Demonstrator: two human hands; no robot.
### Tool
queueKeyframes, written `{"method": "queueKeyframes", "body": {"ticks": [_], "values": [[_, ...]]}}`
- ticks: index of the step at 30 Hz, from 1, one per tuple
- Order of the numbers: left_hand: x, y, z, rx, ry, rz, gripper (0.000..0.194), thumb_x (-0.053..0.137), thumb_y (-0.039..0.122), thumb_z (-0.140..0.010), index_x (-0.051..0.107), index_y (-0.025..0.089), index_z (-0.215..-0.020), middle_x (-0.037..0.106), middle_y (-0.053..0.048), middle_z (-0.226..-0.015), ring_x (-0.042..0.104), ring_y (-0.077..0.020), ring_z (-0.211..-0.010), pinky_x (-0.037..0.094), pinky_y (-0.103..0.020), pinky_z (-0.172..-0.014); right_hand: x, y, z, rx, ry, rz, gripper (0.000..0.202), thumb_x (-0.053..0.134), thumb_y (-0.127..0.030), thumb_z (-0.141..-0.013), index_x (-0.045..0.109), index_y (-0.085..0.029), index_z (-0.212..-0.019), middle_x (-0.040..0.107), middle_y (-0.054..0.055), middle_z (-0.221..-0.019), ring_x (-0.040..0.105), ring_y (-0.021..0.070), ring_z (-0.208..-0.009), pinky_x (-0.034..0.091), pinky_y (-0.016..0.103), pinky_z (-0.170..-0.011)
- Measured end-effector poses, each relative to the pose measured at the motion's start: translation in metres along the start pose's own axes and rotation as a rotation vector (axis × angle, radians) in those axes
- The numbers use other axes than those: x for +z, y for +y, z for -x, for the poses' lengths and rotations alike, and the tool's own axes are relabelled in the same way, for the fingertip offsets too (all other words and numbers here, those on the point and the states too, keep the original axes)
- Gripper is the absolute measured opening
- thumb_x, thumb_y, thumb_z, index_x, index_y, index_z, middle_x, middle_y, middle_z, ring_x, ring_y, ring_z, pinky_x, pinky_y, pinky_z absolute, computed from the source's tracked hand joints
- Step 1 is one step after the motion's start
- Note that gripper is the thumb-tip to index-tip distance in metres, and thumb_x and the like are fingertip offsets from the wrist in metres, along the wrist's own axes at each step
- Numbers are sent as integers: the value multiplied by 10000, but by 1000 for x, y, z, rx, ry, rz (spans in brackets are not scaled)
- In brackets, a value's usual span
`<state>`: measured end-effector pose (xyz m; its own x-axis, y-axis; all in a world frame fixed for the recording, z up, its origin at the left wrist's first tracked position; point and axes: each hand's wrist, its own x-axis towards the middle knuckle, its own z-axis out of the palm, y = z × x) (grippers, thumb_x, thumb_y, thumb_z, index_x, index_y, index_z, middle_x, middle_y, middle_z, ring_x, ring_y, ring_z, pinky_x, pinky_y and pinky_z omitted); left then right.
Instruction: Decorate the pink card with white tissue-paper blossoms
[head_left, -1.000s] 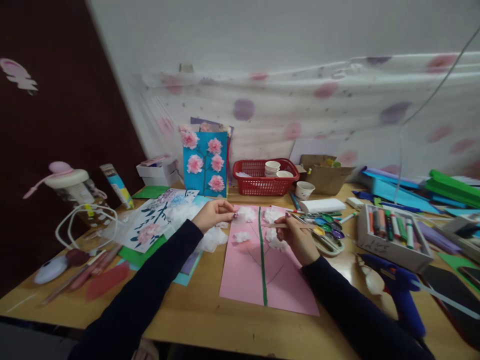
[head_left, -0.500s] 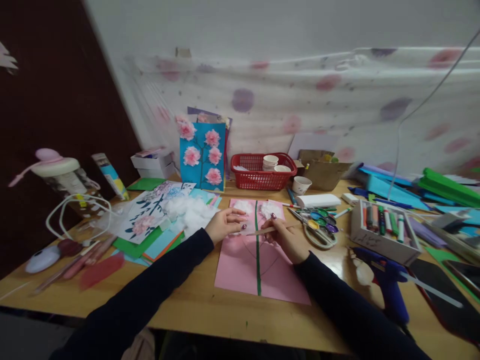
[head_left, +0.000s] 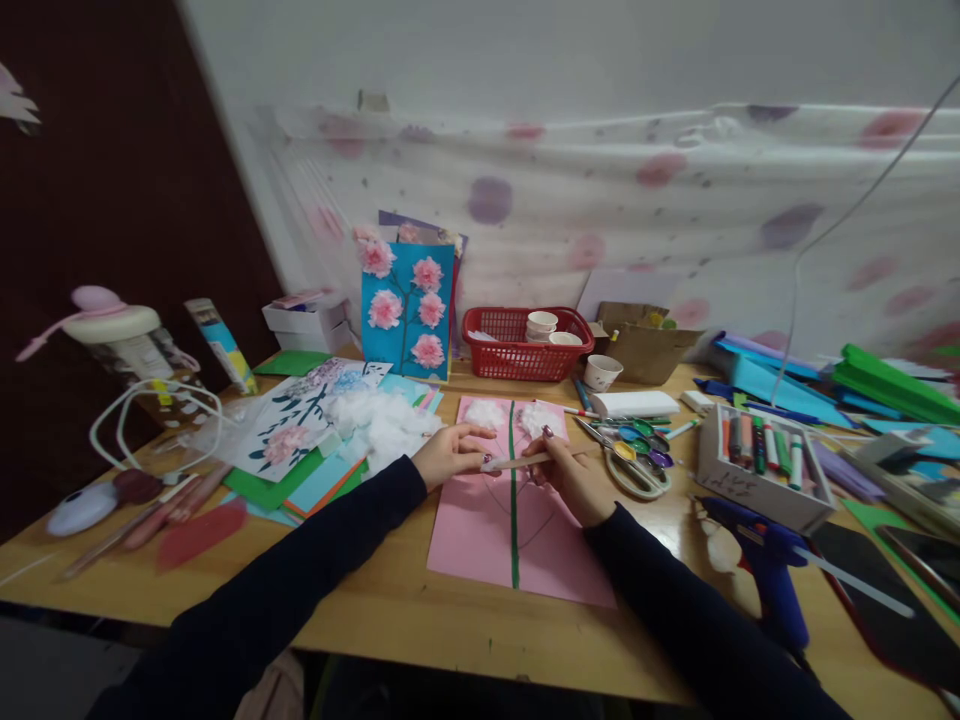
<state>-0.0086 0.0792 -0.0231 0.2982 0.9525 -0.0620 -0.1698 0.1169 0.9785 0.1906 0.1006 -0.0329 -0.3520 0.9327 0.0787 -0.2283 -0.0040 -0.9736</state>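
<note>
A flat wooden craft stick [head_left: 525, 460] is pinched in my right hand [head_left: 566, 475], pointing left across the pink paper. My left hand [head_left: 452, 455] closes its thumb and fingertips at the stick's left end, where a small whitish bit shows. Beneath both hands lies the pink paper [head_left: 472, 540], with a green painted stripe [head_left: 514, 530] down its middle and thin curved lines drawn on either side. White cotton tufts [head_left: 486, 413] sit near its upper corners, one left and one right of the stripe.
Left of the paper, a cotton heap [head_left: 382, 425] rests on coloured sheets. Scissors [head_left: 637, 475] and a paint palette [head_left: 643, 440] lie to the right, near a marker box [head_left: 761, 480] and a blue glue gun [head_left: 772, 570]. Behind stand a red basket [head_left: 525, 360] and a blue flower picture [head_left: 405, 320].
The stick's left end has come up to my left fingertips, which have closed in on it. My right hand still holds the stick. The view has shifted slightly.
</note>
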Motion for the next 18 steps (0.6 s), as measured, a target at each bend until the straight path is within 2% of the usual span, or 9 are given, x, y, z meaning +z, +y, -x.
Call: {"method": "queueKeyframes", "body": {"ticks": [4,9,13,18], "values": [[0,-1,0,-7,-17,42,470,750,158,-615,521,90,-1019,697,-55,-703,695,-191,-697,485,-327,-782,0,-1,0,-24,4,-3,431,555,-550,-764,606,-133,-670,517,-5,-463,435,88,-412,322,217,-403],[-1,-4,-1,-9,-72,85,487,757,286,-649,510,98,-1025,697,-62,-690,697,-203,-694,484,-353,-794,1,-2,0,-26,10,14,436,558,-564,-744,605,-135,-683,522,-1,-480,450,98,-418,328,223,-401],[-4,-3,0,6,-99,-18,601,823,221,-548,507,112,-1047,711,-75,-741,694,-194,-731,476,-285,-722,1,-4,1,-15,27,-7,431,578,-559,-726,614,-132,-680,520,-3,-461,450,93,-403,305,205,-378],[-4,0,2,12,-106,-10,622,834,246,-523,504,111,-1034,716,-82,-762,692,-185,-709,480,-303,-740,-3,-10,0,-98,139,-88,397,589,-524,-719,598,-144,-607,477,-23,-407,415,85,-365,323,208,-367]]}}
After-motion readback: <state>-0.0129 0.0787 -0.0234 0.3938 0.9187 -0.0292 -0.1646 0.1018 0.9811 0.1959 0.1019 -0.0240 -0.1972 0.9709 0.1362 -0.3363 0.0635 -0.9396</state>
